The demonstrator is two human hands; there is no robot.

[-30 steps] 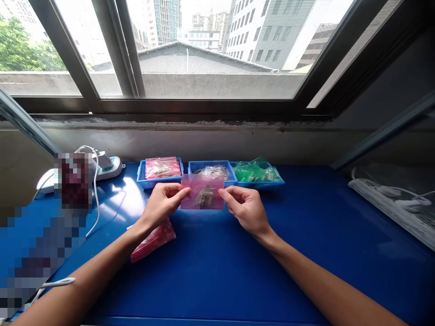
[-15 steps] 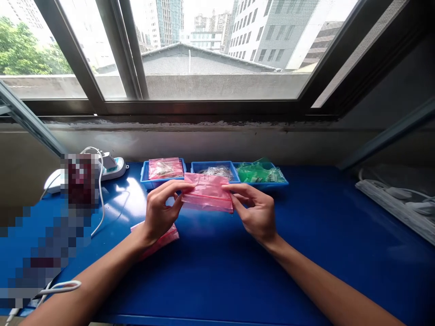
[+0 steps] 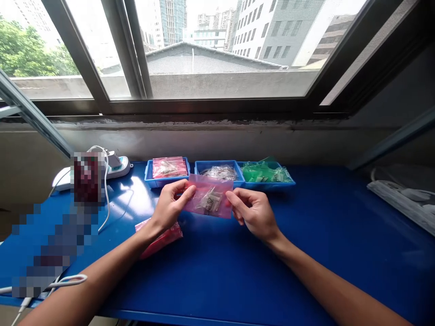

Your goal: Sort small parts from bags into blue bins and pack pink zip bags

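At the frame's centre, the left hand [image 3: 171, 204] and right hand [image 3: 256, 213] pinch opposite edges of a pink bag [image 3: 210, 197] above the worktop [image 3: 238, 276], seemingly a viewing step; turning it would need one grip eased.

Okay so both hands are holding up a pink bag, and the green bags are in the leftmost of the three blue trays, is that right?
Not quite: the green bags are in the rightmost blue tray, as the head view shows. The left hand and right hand do hold up a pink bag.
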